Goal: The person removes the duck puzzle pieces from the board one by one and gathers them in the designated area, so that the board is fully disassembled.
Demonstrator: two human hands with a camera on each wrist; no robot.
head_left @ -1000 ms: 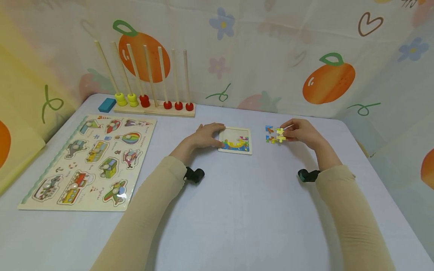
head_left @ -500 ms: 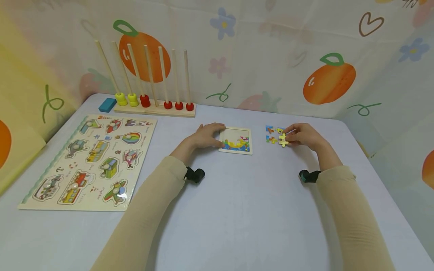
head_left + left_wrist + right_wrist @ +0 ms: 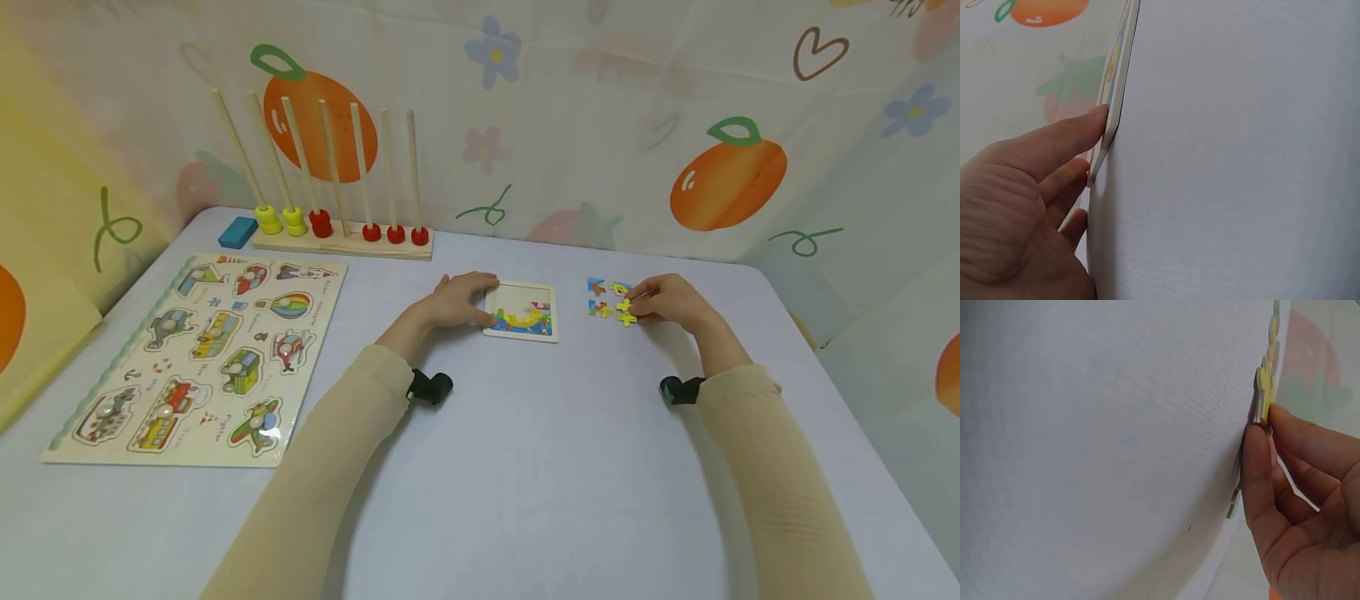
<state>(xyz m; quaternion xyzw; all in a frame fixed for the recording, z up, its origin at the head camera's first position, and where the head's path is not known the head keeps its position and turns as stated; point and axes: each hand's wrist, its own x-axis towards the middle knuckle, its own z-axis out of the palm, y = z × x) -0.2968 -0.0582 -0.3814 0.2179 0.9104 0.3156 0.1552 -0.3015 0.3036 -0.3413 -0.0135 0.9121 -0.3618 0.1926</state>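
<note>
A small framed puzzle point(image 3: 522, 322) lies on the table, its lower part filled with a yellow and blue picture. My left hand point(image 3: 454, 301) grips its left edge, thumb at the lower corner and a finger at the upper one; in the left wrist view the thumb of the hand point(image 3: 1035, 181) presses on the frame's edge point(image 3: 1124, 75). To the right, my right hand point(image 3: 672, 302) pinches a yellow puzzle piece point(image 3: 626, 313) beside several loose pieces point(image 3: 597, 307). The right wrist view shows the yellow piece point(image 3: 1264, 394) between thumb and finger of the hand point(image 3: 1304, 494).
A large vehicle puzzle board point(image 3: 202, 367) lies at the left. Behind it stand a wooden rack point(image 3: 341, 243) with upright rods and red and yellow beads, and a blue block point(image 3: 237, 232). A patterned cloth point(image 3: 570, 125) hangs along the table's back edge.
My right hand has drawn the yellow piece slightly down and toward me, away from the upper loose pieces. The left hand and the framed puzzle have not moved.
</note>
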